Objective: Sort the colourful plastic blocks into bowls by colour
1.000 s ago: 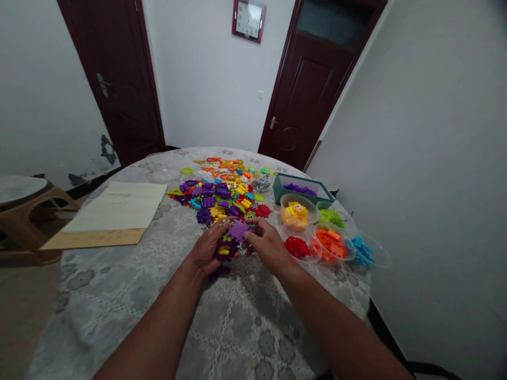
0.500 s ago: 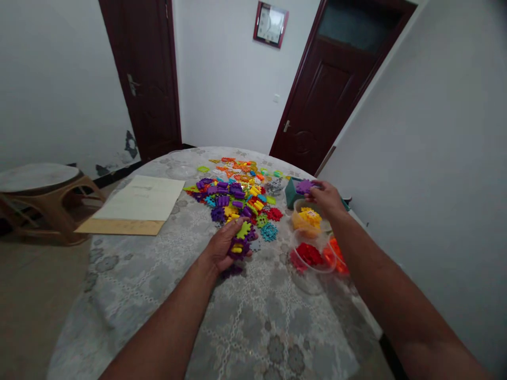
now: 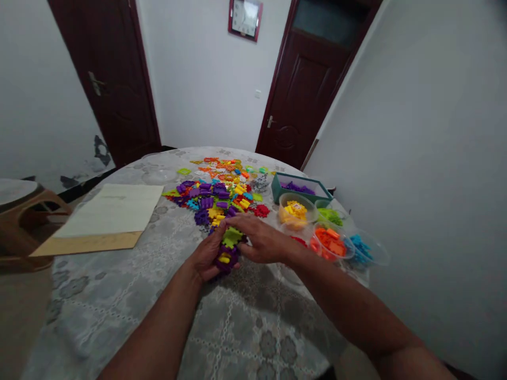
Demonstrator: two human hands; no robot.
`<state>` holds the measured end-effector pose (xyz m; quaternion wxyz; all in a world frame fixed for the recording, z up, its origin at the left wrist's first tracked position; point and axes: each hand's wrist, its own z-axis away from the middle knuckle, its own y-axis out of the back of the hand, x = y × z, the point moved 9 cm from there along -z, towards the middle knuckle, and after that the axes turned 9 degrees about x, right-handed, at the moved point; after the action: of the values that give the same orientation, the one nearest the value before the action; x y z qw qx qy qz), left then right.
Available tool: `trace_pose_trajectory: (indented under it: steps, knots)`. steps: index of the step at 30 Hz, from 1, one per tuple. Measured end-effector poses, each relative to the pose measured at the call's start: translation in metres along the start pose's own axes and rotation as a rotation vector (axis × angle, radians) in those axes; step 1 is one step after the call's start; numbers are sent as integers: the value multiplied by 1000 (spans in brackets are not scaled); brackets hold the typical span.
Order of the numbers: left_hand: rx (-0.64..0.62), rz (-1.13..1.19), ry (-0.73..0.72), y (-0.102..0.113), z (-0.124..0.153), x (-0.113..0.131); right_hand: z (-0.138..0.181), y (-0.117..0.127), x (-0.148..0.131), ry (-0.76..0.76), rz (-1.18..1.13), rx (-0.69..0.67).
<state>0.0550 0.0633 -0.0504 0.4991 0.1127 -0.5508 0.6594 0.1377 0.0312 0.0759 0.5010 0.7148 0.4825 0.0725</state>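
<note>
My left hand (image 3: 207, 255) is closed around a joined cluster of plastic gear pieces, with a purple gear (image 3: 227, 259) at its near end. A lime green gear piece (image 3: 232, 237) shows at the top of this cluster, between my two hands. My right hand (image 3: 259, 238) has come against it from the right, its fingers closed on the green piece. Its fingertips are partly hidden. Just beyond my hands lies a heap of mixed gear pieces (image 3: 216, 192), mostly purple, yellow and red.
Right of the heap stands a teal box (image 3: 277, 194) with purple pieces. Nearby are clear tubs of yellow pieces (image 3: 295, 209), green pieces (image 3: 330, 216), orange pieces (image 3: 330, 241) and blue pieces (image 3: 360, 247). White paper on a board (image 3: 111, 211) lies at left on the patterned tablecloth (image 3: 158, 279).
My right hand has left the teal box, where it held a purple gear, and come back to the cluster in my left hand. The purple gear is gone from it. The view has shifted right.
</note>
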Motion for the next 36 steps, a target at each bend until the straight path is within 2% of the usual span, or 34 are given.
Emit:
trace_pose_trajectory:
  steps: [3,6,11,16,19,22,23,26,29,31,34,36]
  knots:
    - [6,-18,30,2,0,-1,-2,-4,7,-51,-57,-47]
    - [-7,-32,54,1,2,-3,-1,1,11,-80,-106,-27]
    - [-20,-65,32,-2,4,-1,15,31,24,-222,-53,195]
    - [-42,-169,-4,-4,3,5,56,95,61,-323,184,387]
    - [-55,-173,-5,-5,3,6,92,141,105,-427,468,405]
    - [-82,-149,-5,-8,4,5,136,188,155,-642,764,457]
    - [-90,-141,-4,-9,5,4,148,201,170,-707,836,463]
    - [-95,-130,6,-10,6,3,170,222,199,-781,882,484]
    - [-110,-125,9,-12,6,2,170,224,204,-777,897,517]
    - [-121,-114,6,-12,6,2,156,213,187,-702,884,553]
    - [-145,-114,7,-13,6,1,119,173,138,-502,722,534]
    - [-170,-130,13,-14,7,1,93,131,100,-418,528,424]
